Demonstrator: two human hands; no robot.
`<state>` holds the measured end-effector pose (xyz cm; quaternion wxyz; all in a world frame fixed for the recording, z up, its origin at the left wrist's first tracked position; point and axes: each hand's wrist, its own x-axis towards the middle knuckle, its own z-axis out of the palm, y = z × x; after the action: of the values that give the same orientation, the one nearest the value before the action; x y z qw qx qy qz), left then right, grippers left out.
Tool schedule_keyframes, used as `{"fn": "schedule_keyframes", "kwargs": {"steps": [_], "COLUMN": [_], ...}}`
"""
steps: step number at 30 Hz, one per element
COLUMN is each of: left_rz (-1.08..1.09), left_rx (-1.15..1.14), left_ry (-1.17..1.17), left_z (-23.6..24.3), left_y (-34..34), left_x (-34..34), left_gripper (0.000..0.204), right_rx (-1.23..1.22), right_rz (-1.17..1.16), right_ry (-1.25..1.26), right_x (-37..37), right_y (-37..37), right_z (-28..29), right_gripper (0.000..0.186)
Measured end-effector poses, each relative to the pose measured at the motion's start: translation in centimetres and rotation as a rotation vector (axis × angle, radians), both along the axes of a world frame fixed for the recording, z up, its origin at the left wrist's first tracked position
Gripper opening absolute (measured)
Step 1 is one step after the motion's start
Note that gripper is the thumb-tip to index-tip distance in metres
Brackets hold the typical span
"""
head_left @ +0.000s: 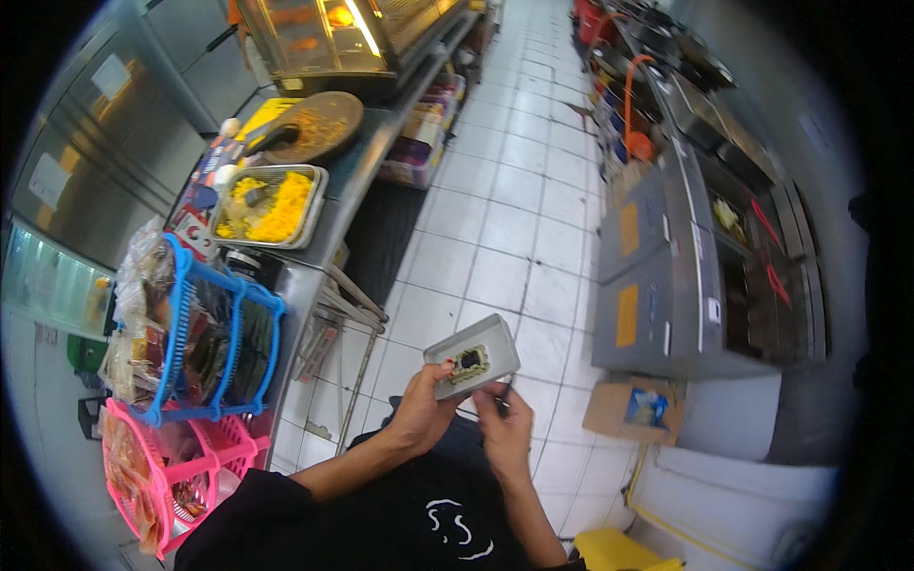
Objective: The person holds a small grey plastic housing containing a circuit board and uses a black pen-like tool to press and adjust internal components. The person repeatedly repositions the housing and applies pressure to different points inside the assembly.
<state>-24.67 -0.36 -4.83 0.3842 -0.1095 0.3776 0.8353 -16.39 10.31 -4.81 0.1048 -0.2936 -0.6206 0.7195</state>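
My left hand (422,415) grips the left end of a small rectangular pale grey tray (500,347), its thumb over the rim. The tray is held tilted in front of my body, above the floor. Inside it lies a pale green piece (469,363) with a dark middle; I cannot make out what it is. My right hand (507,430) is just below the tray's near right corner, fingers curled. Something thin and dark shows at its fingertips, too small to name. Whether those fingers also touch the tray is unclear.
A steel counter (297,295) on the left carries a tray of yellow food (318,190), a round board (354,119) and a lit display case (328,62). Blue (171,328) and pink (214,455) racks stand nearer. Right are steel kitchen units (633,257) and a cardboard box (609,414).
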Motion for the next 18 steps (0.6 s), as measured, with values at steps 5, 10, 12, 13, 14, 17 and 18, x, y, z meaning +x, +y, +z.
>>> {"fn": "schedule_keyframes", "kwargs": {"steps": [5, 10, 12, 13, 14, 17, 18], "left_rz": [0.160, 0.252, 0.302, 0.326, 0.345, 0.427, 0.461], "left_rx": [-0.133, -0.201, -0.238, -0.199, -0.230, -0.228, -0.278], "left_ry": [0.068, 0.006, -0.037, -0.023, -0.011, 0.014, 0.007], "left_z": [-0.1, -0.4, -0.6, -0.8, -0.9, -1.2, -1.3], "left_y": [-3.3, -7.8, -9.0, -9.6, -10.3, -12.1, -12.7], "left_x": [-4.2, -4.4, -3.8, -3.6, -3.2, -2.0, -1.6], "left_gripper": [0.040, 0.038, 0.037, 0.037, 0.038, 0.038, 0.037], "right_rx": [-0.247, 0.357, 0.472, 0.516, 0.562, 0.533, 0.594], "right_rz": [-0.119, 0.433, 0.621, 0.668, 0.713, 0.849, 0.881], "right_ry": [-0.020, -0.119, 0.048, 0.086, 0.138, 0.030, 0.030], "right_x": [-6.0, -18.2, -23.3, -25.5, -27.5, -31.7, -32.3], "right_y": [2.1, -3.3, -7.5, -9.7, -11.6, -16.4, -17.6], "right_z": [-2.4, -9.3, -11.6, -12.5, -13.2, -14.7, -15.0], "right_gripper": [0.019, 0.024, 0.026, 0.028, 0.030, 0.030, 0.028]}}
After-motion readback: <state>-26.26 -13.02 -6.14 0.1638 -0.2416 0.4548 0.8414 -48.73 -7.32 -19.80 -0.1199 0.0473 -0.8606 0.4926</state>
